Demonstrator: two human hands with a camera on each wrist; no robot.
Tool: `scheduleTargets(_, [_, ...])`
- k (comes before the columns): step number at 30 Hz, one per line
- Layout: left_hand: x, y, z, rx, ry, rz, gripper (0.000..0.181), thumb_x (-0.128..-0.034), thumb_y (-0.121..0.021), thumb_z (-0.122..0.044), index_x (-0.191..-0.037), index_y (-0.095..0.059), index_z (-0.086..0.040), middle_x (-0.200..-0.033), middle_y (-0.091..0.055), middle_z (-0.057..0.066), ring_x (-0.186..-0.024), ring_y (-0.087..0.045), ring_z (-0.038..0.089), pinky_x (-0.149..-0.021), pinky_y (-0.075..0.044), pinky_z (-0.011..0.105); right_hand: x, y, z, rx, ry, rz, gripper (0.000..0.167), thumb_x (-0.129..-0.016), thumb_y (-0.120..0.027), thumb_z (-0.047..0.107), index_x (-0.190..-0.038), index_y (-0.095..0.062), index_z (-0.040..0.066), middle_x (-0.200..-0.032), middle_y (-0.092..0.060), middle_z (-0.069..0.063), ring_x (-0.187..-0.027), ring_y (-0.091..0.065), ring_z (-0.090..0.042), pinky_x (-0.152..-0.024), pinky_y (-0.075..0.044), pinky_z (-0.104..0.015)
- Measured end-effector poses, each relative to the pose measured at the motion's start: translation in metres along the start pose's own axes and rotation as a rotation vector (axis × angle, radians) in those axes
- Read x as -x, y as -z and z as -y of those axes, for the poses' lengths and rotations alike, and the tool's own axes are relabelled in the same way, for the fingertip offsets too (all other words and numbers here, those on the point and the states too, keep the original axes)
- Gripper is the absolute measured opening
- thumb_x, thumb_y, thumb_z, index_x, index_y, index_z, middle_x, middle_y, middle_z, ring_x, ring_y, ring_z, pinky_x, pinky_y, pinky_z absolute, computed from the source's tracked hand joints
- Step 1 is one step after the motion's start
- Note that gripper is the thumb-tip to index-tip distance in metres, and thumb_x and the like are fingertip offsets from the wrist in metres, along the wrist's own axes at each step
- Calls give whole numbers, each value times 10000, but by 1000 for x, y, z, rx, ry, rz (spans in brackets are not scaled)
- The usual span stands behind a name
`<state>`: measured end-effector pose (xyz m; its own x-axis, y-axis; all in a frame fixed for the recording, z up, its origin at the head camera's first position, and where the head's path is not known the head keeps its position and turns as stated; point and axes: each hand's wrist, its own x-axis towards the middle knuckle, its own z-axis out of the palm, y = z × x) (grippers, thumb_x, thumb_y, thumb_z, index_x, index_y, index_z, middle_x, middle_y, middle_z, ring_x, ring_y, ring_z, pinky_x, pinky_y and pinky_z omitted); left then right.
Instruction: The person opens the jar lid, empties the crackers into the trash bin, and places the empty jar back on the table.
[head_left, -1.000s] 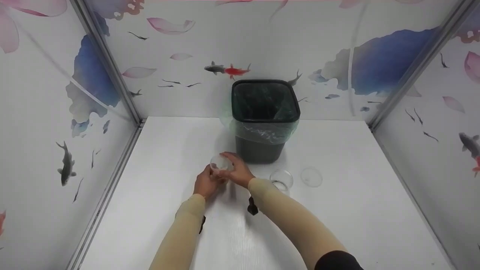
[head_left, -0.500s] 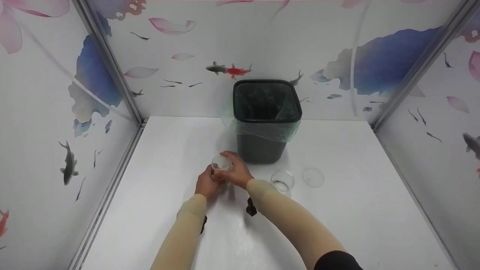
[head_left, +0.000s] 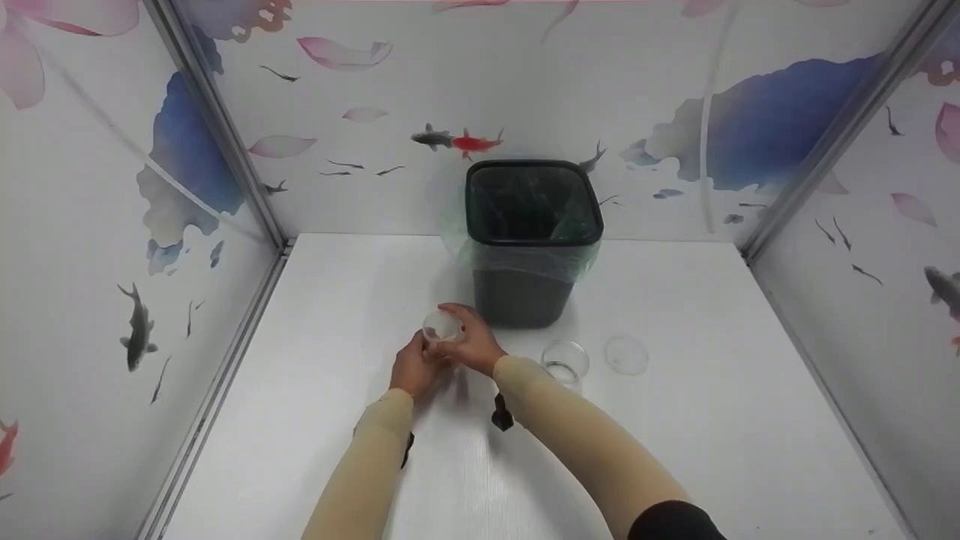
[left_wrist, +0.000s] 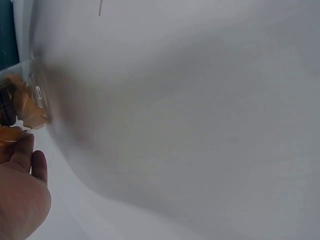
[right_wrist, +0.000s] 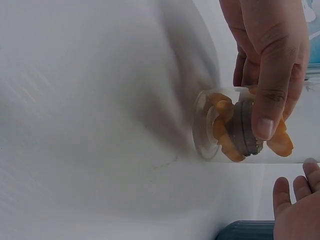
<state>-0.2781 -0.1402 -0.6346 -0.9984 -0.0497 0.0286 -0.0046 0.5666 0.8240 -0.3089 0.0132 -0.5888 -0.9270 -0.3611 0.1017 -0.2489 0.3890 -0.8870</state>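
In the head view both hands hold a clear round plastic container (head_left: pixel 442 325), left of the bin's base. My left hand (head_left: pixel 416 371) grips its side; in the right wrist view the left thumb (right_wrist: pixel 267 122) lies across the clear wall. Around the top rim curl the thumb and forefinger of my right hand (head_left: pixel 474 341). Other right-hand fingers (right_wrist: pixel 281 192) stand fairly straight at that end in the right wrist view. Orange lobed pieces (right_wrist: pixel 227 150) and a grey-brown banded piece (right_wrist: pixel 245 120) show through the wall; their kind is unclear. Whether a lid covers the top cannot be told.
A dark grey bin (head_left: pixel 521 300) with a thin plastic liner stands against the back wall. Right of the hands lie a clear round container (head_left: pixel 577 352) and a clear flat disc (head_left: pixel 626 355) on the white table (head_left: pixel 712 450). Printed walls enclose three sides.
The clear container's top tilted slightly between the first and second frames. Since then both hands have kept nearly the same grip and place.
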Motion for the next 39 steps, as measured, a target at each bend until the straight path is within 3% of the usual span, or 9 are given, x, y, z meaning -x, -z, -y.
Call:
scheduleTargets(7, [0,-1,1,-2,7,0,627,-925,-725,-294,-1471,-470,-118,-1394,-575,88,-1281,-527,262,-1052,-413,462,3,-7,2,57,-52,-39,826,-782,-832,467,-1459,-462,172,-1443,-467,-58,-1281,-457,-230,-1063,-374,-428])
scheduleTargets(19, [-1,-3,4,34,19,6,612,-934,-703,-383,-1443,-491,-119,-1359,-596,99,-1254,-542,261,-1027,-434,471,4,6,5,30,-32,-57,718,-826,-797,433,-1441,-494,217,-1473,-448,-21,-1318,-429,-216,-1082,-361,-442])
scheduleTargets(25, [-2,-1,3,56,32,-10,617,-839,-819,-349,-1342,-545,-118,-1246,-639,100,-1165,-582,245,-1000,-447,462,9,15,-2,27,-50,-164,749,-857,-759,474,-1468,-469,152,-1497,-436,-61,-1368,-398,-247,-1100,-347,-429])
scheduleTargets(30, [-2,0,3,53,11,-21,633,-816,-841,-337,-1327,-550,-103,-1243,-642,99,-1152,-591,236,-999,-446,443,13,19,-12,21,-44,-259,698,-866,-780,379,-1434,-498,88,-1451,-478,-117,-1360,-410,-287,-1112,-320,-442])
scheduleTargets(34, [-2,-1,3,53,2,-23,638,-818,-843,-301,-1339,-547,-82,-1263,-635,104,-1167,-588,246,-1007,-440,452,19,17,-22,8,-37,-292,632,-872,-784,305,-1396,-519,72,-1413,-506,-156,-1328,-441,-330,-1092,-339,-479])
scheduleTargets(39, [-2,-3,1,46,20,-15,652,-815,-845,-302,-1351,-540,-88,-1273,-630,96,-1167,-586,239,-1007,-440,447,30,13,-34,50,-86,-325,620,-860,-788,334,-1372,-525,104,-1373,-530,-132,-1276,-486,-298,-1044,-401,-463])
